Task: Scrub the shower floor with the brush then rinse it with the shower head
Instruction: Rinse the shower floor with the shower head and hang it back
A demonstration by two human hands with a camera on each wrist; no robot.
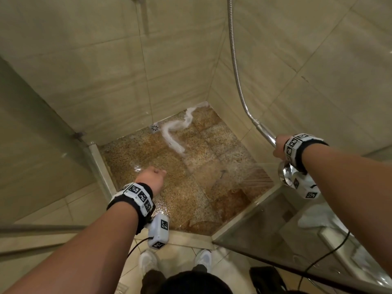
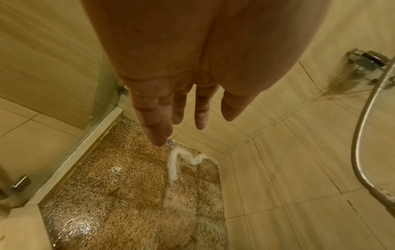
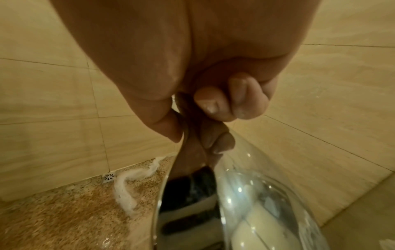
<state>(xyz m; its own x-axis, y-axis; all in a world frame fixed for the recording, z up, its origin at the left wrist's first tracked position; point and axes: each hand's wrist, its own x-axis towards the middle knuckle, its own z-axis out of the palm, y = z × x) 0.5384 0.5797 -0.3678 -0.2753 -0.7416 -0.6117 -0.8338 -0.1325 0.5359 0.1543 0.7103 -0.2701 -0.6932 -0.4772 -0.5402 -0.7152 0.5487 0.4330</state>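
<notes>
The speckled brown shower floor (image 1: 169, 187) is wet, with a white foam trail (image 1: 174, 132) winding from the far corner past the drain (image 1: 154, 127). My right hand (image 1: 280, 146) grips the handle of the chrome shower head (image 1: 286, 172), which sprays water left and down onto the floor's right side. Its metal hose (image 1: 235, 60) runs up the wall. In the right wrist view my fingers (image 3: 213, 104) curl round the handle above the shower head (image 3: 245, 203). My left hand (image 1: 152, 177) hangs empty over the floor, its fingers (image 2: 158, 121) straight. No brush is in view.
A glass panel (image 1: 265, 225) stands at the right and a glass door (image 1: 42, 124) at the left. A raised threshold (image 1: 186, 236) edges the floor in front of my white shoes (image 1: 148, 262). A wall fitting (image 2: 369, 62) sits above the hose.
</notes>
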